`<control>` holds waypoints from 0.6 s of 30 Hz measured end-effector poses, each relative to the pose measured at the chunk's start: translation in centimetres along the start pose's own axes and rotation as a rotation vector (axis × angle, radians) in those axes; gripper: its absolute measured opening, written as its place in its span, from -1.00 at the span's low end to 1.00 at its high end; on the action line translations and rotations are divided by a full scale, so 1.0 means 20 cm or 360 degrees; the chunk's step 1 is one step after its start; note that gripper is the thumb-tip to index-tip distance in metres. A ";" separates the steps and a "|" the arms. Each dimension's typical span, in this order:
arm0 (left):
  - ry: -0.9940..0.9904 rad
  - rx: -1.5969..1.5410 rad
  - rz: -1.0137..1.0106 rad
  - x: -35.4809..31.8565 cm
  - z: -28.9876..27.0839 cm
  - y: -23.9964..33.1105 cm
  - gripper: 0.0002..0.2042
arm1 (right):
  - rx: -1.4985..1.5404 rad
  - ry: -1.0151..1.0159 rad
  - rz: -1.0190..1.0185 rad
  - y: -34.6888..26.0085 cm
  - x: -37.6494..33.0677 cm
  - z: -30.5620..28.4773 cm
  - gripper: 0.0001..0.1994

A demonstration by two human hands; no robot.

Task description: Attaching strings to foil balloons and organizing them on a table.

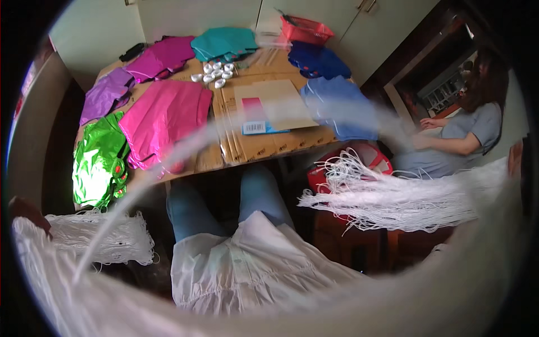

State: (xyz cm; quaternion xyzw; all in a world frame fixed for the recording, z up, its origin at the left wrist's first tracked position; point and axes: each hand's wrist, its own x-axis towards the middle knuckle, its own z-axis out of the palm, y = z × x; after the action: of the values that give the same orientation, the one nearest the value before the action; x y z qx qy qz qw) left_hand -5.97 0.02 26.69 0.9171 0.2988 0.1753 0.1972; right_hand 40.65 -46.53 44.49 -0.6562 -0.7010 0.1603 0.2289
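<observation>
The table [264,147] carries shiny bags, pink [163,121], green [100,160] and blue [339,106]. A bundle of white strings [393,199] stretches wide across the lap. The left hand [25,212] grasps one end at the left edge. The right hand [515,158] holds the other end, but its fingers are hidden.

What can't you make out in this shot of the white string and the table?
- Left hand: head view, only a sliver at the left rim; its grip is hidden by the white strings.
- Right hand: cut off by the right rim; fingers unseen.
- Blurred strand: too close to the camera, hides part of the pink bag.
- Small white pieces on the table: too small to tell.
</observation>
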 end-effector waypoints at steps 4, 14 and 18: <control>0.0148 0.0051 0.0188 -0.07 -0.08 -0.10 -0.54 | -0.0710 0.0746 0.0160 0.07 -0.06 0.14 -0.73; -0.0237 0.0112 0.0159 0.06 0.10 -0.11 -0.36 | 0.0384 0.0164 0.0846 0.33 0.33 0.52 -0.81; 0.0364 -0.0044 0.0339 -0.01 0.09 0.00 -0.36 | -0.0127 0.0200 0.0384 0.24 0.28 0.44 -0.82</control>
State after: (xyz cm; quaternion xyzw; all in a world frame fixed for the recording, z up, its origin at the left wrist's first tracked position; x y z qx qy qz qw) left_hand -5.28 -0.58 25.04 0.9149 0.2180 0.3024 0.1547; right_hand 39.82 -39.95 35.12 -0.7531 -0.6070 0.1172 0.2250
